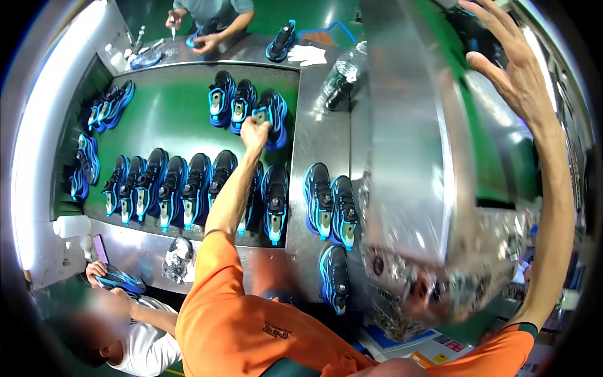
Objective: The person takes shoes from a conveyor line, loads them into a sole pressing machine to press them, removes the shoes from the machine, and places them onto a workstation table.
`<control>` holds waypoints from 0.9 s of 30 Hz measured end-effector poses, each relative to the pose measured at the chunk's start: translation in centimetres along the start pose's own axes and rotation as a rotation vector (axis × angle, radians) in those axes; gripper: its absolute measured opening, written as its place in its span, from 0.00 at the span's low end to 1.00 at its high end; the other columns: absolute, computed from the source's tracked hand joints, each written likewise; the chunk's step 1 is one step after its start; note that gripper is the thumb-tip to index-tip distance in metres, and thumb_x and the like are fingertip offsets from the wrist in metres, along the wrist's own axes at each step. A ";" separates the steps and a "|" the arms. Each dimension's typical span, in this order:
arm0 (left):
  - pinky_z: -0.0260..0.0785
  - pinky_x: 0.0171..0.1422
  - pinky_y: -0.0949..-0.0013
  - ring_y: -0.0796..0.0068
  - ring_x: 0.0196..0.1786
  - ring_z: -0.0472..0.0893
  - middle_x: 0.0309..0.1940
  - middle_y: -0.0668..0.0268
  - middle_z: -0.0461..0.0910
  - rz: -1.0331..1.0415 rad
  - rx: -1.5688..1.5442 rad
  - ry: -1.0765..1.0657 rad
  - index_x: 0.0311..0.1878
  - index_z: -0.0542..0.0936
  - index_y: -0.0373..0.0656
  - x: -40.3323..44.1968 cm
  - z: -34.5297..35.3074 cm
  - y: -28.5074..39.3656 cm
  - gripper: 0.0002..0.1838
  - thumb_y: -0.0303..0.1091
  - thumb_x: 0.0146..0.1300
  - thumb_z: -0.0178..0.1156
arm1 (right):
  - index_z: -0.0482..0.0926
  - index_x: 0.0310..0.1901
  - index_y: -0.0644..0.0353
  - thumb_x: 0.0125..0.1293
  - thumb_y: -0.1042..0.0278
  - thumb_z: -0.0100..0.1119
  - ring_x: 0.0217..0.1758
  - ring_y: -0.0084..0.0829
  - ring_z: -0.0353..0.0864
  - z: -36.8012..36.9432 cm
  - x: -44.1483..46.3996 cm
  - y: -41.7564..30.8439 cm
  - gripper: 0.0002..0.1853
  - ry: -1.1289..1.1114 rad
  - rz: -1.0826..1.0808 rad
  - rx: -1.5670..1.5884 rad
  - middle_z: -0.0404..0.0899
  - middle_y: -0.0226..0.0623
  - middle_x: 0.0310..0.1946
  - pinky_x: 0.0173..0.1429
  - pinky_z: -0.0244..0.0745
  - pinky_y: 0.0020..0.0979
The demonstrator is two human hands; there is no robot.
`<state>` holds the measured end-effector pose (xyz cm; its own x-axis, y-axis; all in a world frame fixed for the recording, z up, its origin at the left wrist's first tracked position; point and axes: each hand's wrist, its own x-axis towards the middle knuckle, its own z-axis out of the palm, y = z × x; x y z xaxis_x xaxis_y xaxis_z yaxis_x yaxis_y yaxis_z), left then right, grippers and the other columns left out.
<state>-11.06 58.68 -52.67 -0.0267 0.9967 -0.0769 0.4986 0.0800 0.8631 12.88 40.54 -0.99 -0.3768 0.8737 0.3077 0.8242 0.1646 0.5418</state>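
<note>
Orange cloth covered the person's shoulders and upper arms, and from the sleeve the left hand (255, 134) reached far out over the green work surface (169, 116), its fingers pinching the heel end of a black-and-blue shoe (278, 119). That shoe was near the far right part of the green surface, at the right end of a short row, just beside two similar shoes (242, 103); whether its sole was touching the surface could not be told. The right hand (518, 60) was raised high at the right with its fingers spread and the thumb well apart, near a dark shape (480, 31) too unclear to name; contact there could not be told. A long row of matching shoes (171, 191) stood along the near side, partly hidden behind the left forearm. On the metal border (308, 135) to the right stood a pair of shoes (318, 200), with a single shoe (335, 279) nearer the person. Beyond, a clear bottle (343, 70) and a white glove (307, 55) lay near each other, while a co-worker (220, 7) across the table held a shoe (200, 32) and a slim tool (173, 28).
</note>
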 end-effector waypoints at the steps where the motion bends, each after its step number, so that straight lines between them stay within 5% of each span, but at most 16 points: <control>1: 0.72 0.53 0.58 0.50 0.45 0.82 0.42 0.45 0.82 0.110 0.067 0.082 0.49 0.79 0.34 1.8 1.7 -1.2 0.29 0.43 0.46 0.70 | 0.74 0.60 0.47 0.58 0.51 0.65 0.69 0.44 0.66 1.3 0.8 -0.2 0.28 -0.014 0.053 0.029 0.67 0.37 0.67 0.72 0.60 0.44; 3: 0.69 0.58 0.51 0.43 0.54 0.77 0.52 0.43 0.76 0.155 0.139 -0.130 0.62 0.67 0.37 3.7 3.3 -2.8 0.31 0.34 0.54 0.63 | 0.77 0.47 0.56 0.58 0.50 0.66 0.66 0.44 0.69 3.2 0.8 2.0 0.22 -0.230 0.152 0.016 0.69 0.35 0.65 0.70 0.62 0.43; 4: 0.69 0.59 0.51 0.41 0.55 0.76 0.55 0.42 0.73 0.215 0.172 -0.114 0.63 0.64 0.37 3.6 4.1 -3.7 0.33 0.32 0.55 0.62 | 0.74 0.34 0.63 0.58 0.55 0.66 0.52 0.41 0.76 4.2 0.2 1.8 0.18 0.053 0.007 -0.104 0.77 0.36 0.48 0.57 0.70 0.36; 6: 0.67 0.61 0.50 0.38 0.58 0.71 0.61 0.42 0.63 0.350 0.113 -0.076 0.67 0.57 0.37 3.9 5.8 -6.7 0.37 0.28 0.54 0.59 | 0.75 0.37 0.63 0.59 0.54 0.66 0.49 0.40 0.77 3.7 -0.6 2.4 0.19 -0.038 0.215 -0.118 0.77 0.38 0.44 0.55 0.70 0.36; 8: 0.63 0.66 0.53 0.40 0.62 0.67 0.60 0.43 0.64 0.442 0.010 -0.108 0.69 0.56 0.36 1.9 5.1 -7.9 0.39 0.27 0.53 0.58 | 0.76 0.44 0.63 0.60 0.55 0.65 0.48 0.41 0.79 3.7 -2.1 5.1 0.20 -0.087 0.453 -0.211 0.79 0.43 0.42 0.54 0.73 0.38; 9: 0.61 0.69 0.56 0.43 0.65 0.65 0.63 0.44 0.64 0.433 -0.075 -0.138 0.70 0.56 0.36 -0.5 3.4 -6.6 0.39 0.28 0.54 0.60 | 0.77 0.52 0.61 0.55 0.52 0.69 0.49 0.42 0.80 4.2 -3.7 7.7 0.27 0.018 0.461 -0.246 0.80 0.45 0.45 0.55 0.74 0.37; 11: 0.58 0.71 0.62 0.53 0.69 0.65 0.66 0.46 0.64 0.275 -0.164 -0.276 0.71 0.57 0.35 -6.8 -0.8 -4.2 0.39 0.30 0.58 0.62 | 0.75 0.59 0.60 0.49 0.50 0.73 0.53 0.41 0.79 4.4 -5.4 9.3 0.37 -0.115 0.911 0.036 0.79 0.47 0.51 0.59 0.72 0.36; 12: 0.58 0.71 0.64 0.57 0.68 0.67 0.65 0.47 0.67 0.221 -0.281 -0.324 0.70 0.59 0.34 -10.4 -3.5 -2.2 0.37 0.30 0.60 0.63 | 0.75 0.59 0.61 0.45 0.49 0.75 0.53 0.39 0.79 5.2 -6.5 10.0 0.39 -0.086 0.928 0.193 0.78 0.46 0.53 0.60 0.72 0.35; 14: 0.63 0.67 0.68 0.67 0.61 0.73 0.61 0.54 0.73 0.071 -0.463 -0.333 0.67 0.67 0.33 -17.6 -6.8 -1.1 0.30 0.27 0.62 0.63 | 0.80 0.52 0.64 0.49 0.55 0.74 0.47 0.33 0.81 5.3 -7.7 8.2 0.29 0.118 0.799 0.210 0.82 0.42 0.48 0.57 0.72 0.30; 15: 0.68 0.61 0.71 0.73 0.53 0.77 0.54 0.59 0.78 0.020 -0.540 -0.391 0.62 0.72 0.33 -20.8 -8.6 -0.7 0.25 0.27 0.62 0.63 | 0.75 0.62 0.58 0.49 0.55 0.71 0.54 0.32 0.78 5.4 -8.7 8.2 0.36 0.088 0.940 0.437 0.81 0.41 0.51 0.60 0.70 0.32; 16: 0.70 0.55 0.73 0.78 0.46 0.79 0.47 0.63 0.81 -0.091 -0.540 -0.410 0.58 0.76 0.32 -23.7 -9.5 -0.4 0.20 0.26 0.63 0.63 | 0.77 0.59 0.59 0.51 0.57 0.70 0.53 0.31 0.79 4.9 -9.2 7.8 0.32 0.170 0.925 0.389 0.82 0.40 0.49 0.59 0.70 0.32; 19: 0.74 0.55 0.69 0.69 0.47 0.82 0.48 0.56 0.82 -0.282 -0.699 -0.704 0.57 0.76 0.32 -31.1 -12.5 1.7 0.19 0.26 0.64 0.62 | 0.83 0.41 0.68 0.52 0.68 0.68 0.36 0.28 0.81 1.8 -10.0 6.6 0.16 0.589 0.893 0.611 0.84 0.36 0.33 0.45 0.77 0.27; 21: 0.76 0.57 0.61 0.58 0.50 0.82 0.51 0.49 0.80 -0.436 -1.020 -0.989 0.59 0.73 0.31 -34.5 -14.1 4.8 0.21 0.28 0.65 0.61 | 0.82 0.44 0.68 0.55 0.72 0.66 0.39 0.27 0.80 -3.1 -11.9 6.2 0.15 0.568 1.045 0.827 0.83 0.36 0.38 0.43 0.75 0.28; 23: 0.76 0.58 0.53 0.51 0.51 0.81 0.52 0.44 0.78 -0.479 -1.134 -1.344 0.59 0.72 0.29 -36.0 -15.1 8.3 0.23 0.37 0.67 0.59 | 0.82 0.42 0.66 0.56 0.71 0.67 0.39 0.28 0.80 -5.7 -14.4 5.4 0.13 0.910 1.181 1.058 0.82 0.37 0.37 0.44 0.75 0.28; 26: 0.71 0.61 0.46 0.43 0.57 0.77 0.58 0.39 0.72 -0.290 -1.210 -1.784 0.65 0.67 0.32 -37.5 -13.7 13.2 0.38 0.59 0.67 0.53 | 0.80 0.40 0.66 0.56 0.70 0.67 0.35 0.29 0.80 -11.4 -19.9 2.0 0.12 1.070 1.157 0.874 0.81 0.35 0.33 0.43 0.76 0.29; 27: 0.69 0.64 0.45 0.40 0.60 0.74 0.61 0.37 0.69 -0.321 -1.283 -1.910 0.67 0.65 0.33 -38.2 -12.8 15.5 0.41 0.62 0.65 0.52 | 0.82 0.49 0.63 0.59 0.63 0.65 0.50 0.26 0.79 -13.5 -22.3 0.3 0.19 0.922 1.123 0.866 0.84 0.36 0.43 0.56 0.72 0.31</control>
<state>-13.40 22.05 -29.91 0.9666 -0.1276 0.2222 0.0198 0.9018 0.4317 15.84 14.92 2.91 0.6679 0.2378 0.7053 0.6919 0.1509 -0.7061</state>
